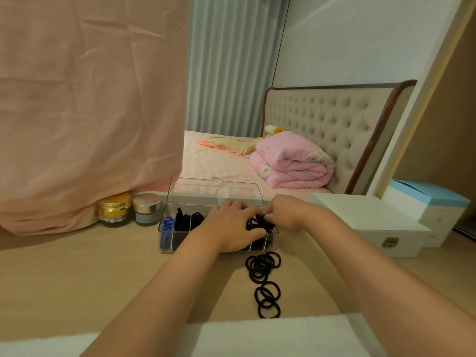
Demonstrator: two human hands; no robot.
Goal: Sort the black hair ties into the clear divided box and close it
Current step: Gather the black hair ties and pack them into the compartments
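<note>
A draped pink cloth (pixel 90 112) hangs over the left of a pale wooden desk (pixel 103 274), where a white latched case (pixel 365 222) stands at right. Between them sits the clear divided plastic box (pixel 180 243), lid upright. The left hand (pixel 229 229) lies across its right compartments, its grip impossible to tell; the right hand (pixel 282 215) pinches black elastic hair ties (pixel 260 222) there. More black ties (pixel 264 269) trail loose on the desk just before the box. Two lidded cosmetic jars (pixel 114 210) stand at its left.
</note>
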